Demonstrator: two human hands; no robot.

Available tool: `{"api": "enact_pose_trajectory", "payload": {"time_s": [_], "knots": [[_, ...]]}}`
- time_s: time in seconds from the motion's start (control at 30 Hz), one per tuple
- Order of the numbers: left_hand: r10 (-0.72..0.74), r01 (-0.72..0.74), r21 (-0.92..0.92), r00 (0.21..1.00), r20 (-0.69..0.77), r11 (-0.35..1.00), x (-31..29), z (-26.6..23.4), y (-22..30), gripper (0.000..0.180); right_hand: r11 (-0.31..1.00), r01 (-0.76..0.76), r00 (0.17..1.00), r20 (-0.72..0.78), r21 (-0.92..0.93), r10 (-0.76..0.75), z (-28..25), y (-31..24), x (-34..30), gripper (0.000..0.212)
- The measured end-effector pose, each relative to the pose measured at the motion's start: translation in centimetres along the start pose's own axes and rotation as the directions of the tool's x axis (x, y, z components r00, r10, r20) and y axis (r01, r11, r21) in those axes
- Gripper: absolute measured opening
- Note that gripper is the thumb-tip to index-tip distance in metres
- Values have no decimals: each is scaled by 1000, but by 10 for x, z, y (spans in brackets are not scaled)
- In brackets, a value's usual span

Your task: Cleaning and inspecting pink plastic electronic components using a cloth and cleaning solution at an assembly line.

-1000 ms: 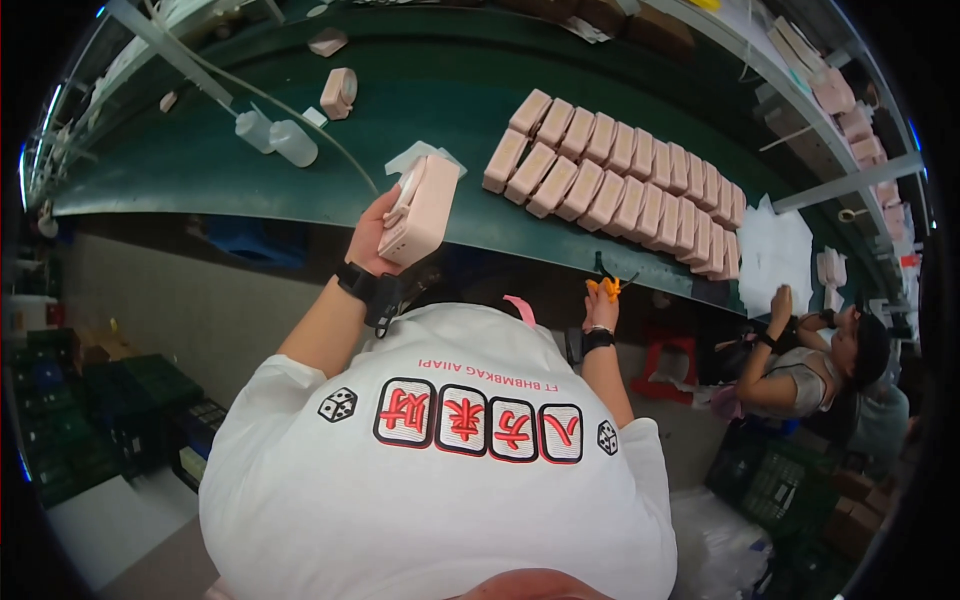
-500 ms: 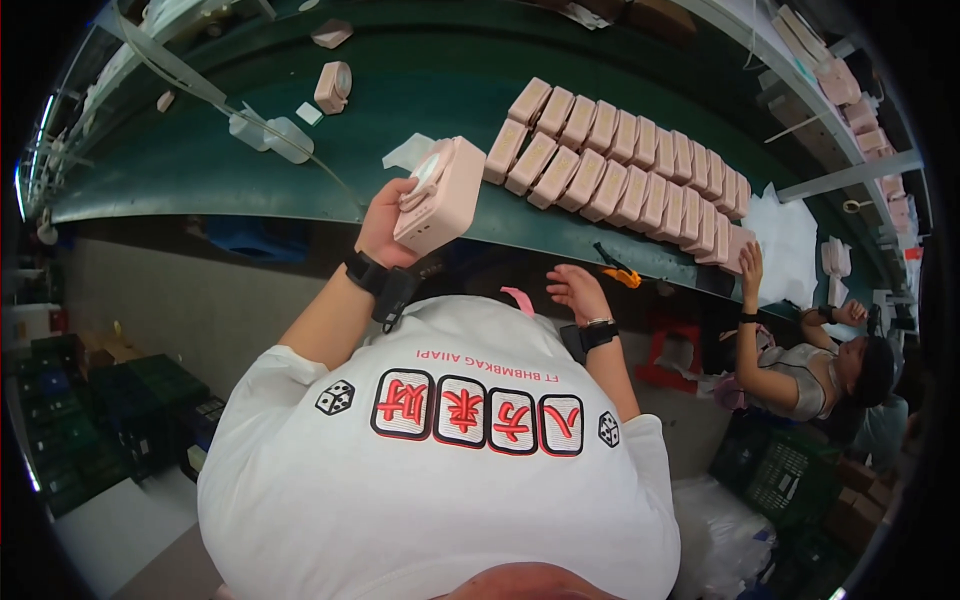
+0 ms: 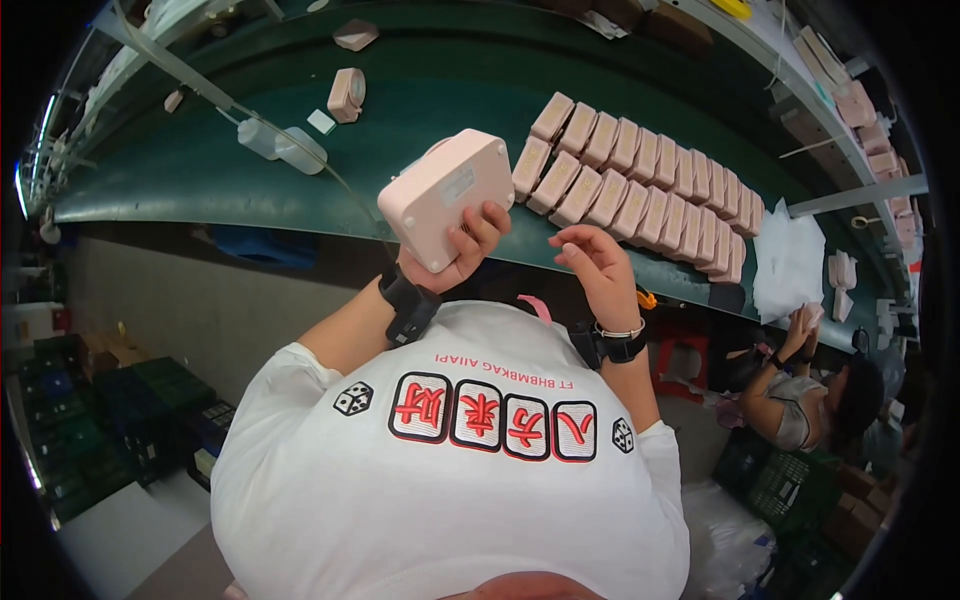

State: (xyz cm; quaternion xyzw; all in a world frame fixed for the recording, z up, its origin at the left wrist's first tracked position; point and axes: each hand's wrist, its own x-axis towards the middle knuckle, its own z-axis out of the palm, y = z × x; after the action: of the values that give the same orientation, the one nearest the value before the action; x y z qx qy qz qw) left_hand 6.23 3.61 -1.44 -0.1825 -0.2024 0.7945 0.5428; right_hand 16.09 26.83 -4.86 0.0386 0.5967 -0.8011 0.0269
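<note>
A pink box-shaped device (image 3: 440, 205) is gripped in my left hand (image 3: 470, 248) above the near edge of the bench. Its flat base faces up toward me, with small round feet at the corners and a pale label; the rest of its front is turned away. My fingers curl around its lower edge. To the right, my right hand (image 3: 597, 268) is apart from the device, empty, with fingers loosely extended and thumb separate. Beyond it stand rows of similar pink devices (image 3: 633, 208) packed side by side on the green bench (image 3: 440, 90).
Another pink device (image 3: 346, 95) stands at the back left near a small white square (image 3: 321, 121) and translucent bottles (image 3: 300, 150). A co-worker (image 3: 800, 390) at far right holds a small pink piece beside white sheeting (image 3: 790, 260). Green crates (image 3: 135, 410) stand lower left.
My left hand has turned the device so its base shows instead of its front. My right hand has risen toward the bench. The co-worker's hand has left the row's end.
</note>
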Motion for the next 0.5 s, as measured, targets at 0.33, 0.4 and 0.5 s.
{"api": "enact_pose_trajectory", "payload": {"time_s": [0.33,0.4,0.5], "knots": [[474,-436,189,771,-425,880,39,51,56,35,791,225,938,-95,-570,-335,30,-59,29,40],[427,-287,362,808,-406,887,43,39,85,36,647,293,882,-63,-703,-468,39,-76,39,48],[311,1,593,851,-424,805,58,36,103,39,332,319,847,110,-888,-520,50,-80,52,59]]}}
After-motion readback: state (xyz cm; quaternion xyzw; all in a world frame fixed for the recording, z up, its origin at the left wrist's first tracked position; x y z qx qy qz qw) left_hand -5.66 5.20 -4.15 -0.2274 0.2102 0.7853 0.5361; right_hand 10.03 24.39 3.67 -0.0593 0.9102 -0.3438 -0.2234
